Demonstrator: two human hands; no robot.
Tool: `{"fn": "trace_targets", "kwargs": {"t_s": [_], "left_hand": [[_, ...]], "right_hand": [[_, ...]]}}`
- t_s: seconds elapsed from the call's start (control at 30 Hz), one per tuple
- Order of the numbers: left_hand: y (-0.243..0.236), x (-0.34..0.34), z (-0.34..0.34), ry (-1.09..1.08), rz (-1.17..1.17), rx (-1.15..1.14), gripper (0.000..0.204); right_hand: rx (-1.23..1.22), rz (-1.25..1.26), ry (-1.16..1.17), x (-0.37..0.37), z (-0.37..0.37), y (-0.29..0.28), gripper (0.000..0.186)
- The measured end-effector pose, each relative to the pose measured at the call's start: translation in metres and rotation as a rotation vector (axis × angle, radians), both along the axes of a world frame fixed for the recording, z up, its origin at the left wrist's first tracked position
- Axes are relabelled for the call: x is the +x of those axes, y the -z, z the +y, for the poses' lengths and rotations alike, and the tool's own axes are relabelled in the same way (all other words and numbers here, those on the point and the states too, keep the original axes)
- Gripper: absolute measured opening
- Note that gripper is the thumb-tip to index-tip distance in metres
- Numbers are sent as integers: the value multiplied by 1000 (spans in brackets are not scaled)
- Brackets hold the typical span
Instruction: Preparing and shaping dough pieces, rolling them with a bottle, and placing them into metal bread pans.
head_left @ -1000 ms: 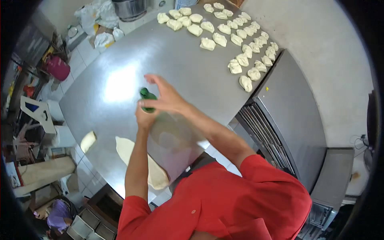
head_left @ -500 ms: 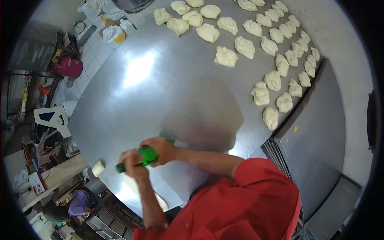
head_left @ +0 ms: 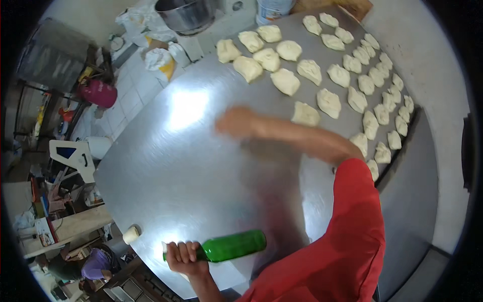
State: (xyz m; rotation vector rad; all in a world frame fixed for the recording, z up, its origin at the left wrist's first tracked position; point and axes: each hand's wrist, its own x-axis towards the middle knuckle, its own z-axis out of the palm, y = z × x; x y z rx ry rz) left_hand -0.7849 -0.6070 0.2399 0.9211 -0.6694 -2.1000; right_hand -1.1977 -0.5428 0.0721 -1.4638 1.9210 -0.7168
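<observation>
With our left hand, fingers wrapped round its neck, we hold the green bottle over the steel table's near side. Our right hand blurs over the table's far half; we cannot tell how its fingers stand. Dough pieces crowd the table's far right, a dough lump sits at its left edge, with broad working room between.

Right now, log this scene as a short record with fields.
Left hand: gripping a green bottle by its neck end
Right hand: blurred, over the metal table; grip unclear
Dough pieces: many, spread over the table's far right part
Separate dough piece: at the table's left edge
Beyond the far edge: metal pot
</observation>
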Motion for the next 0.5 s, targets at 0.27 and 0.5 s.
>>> {"fn": "trace_targets", "kwargs": {"t_s": [0.27,0.5], "left_hand": [[-23,53,12,-364,-30,89,46],[-18,87,13,-374,-59,-56,46]], "right_hand": [[239,712,1086,-216,-102,29,52],[-134,3,780,-230,-72,-24,48]]}}
